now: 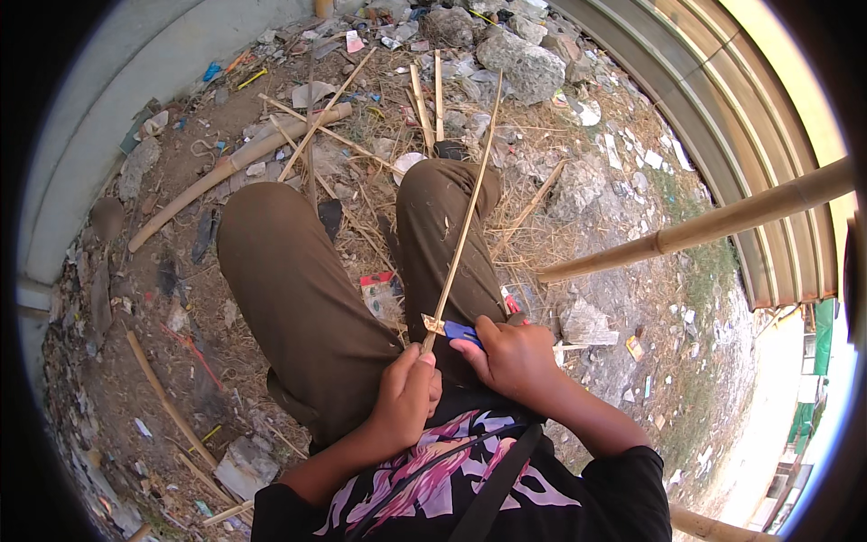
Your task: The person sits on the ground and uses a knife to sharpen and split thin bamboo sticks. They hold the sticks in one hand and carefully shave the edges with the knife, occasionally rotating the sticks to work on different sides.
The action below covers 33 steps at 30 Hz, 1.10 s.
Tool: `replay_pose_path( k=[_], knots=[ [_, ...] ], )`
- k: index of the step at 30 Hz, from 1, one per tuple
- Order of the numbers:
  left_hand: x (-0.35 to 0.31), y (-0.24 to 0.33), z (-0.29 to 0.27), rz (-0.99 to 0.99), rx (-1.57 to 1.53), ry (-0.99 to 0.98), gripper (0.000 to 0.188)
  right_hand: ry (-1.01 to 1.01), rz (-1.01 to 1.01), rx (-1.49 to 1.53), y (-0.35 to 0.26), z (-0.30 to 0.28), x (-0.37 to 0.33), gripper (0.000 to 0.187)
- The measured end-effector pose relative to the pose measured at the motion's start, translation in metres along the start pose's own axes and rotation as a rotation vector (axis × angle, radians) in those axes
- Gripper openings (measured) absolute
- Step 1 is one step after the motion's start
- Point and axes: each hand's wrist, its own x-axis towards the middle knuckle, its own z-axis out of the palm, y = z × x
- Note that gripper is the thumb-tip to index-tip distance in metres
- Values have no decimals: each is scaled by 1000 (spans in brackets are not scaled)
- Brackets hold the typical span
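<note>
A long thin bamboo strip runs from my lap out past my right knee. My left hand pinches its near end between thumb and fingers. My right hand is closed around the blue handle of a cutter knife. The knife's head lies across the strip, just beyond my left fingertips, and touches it. Its blade edge is too small to make out. Both hands are close together over my lap, between my brown-trousered legs.
A thick bamboo pole slants in from the right. Another bamboo piece lies at the far left, with thin strips across it. Rocks and litter cover the ground. A grey wall stands left, a corrugated metal sheet right.
</note>
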Motion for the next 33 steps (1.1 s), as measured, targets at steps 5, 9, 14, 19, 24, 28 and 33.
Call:
replay_pose_path(
  k=[5,9,14,19,24,28,33],
  knots=[
    [-2,-5,3,28,31,-23,20,167,246,-178,36,13,30,53],
    [-7,-7,-2,107,74,-64,21,148,457,30,85,5,45,56],
    [-1,1,0,32,-17,-6,27,-25,32,146,12,-10,12,41],
    [-1,0,-1,113,196,28,27,-67,-26,111,-3,-13,-7,43],
    [-2,-2,-2,108,183,9,24,9,-65,40,8,-9,4,48],
    [-4,3,2,44,70,2,18,90,-100,-2,12,-3,10,49],
    [-3,2,5,53,68,23,18,66,2,-43,17,0,22,49]
  ],
)
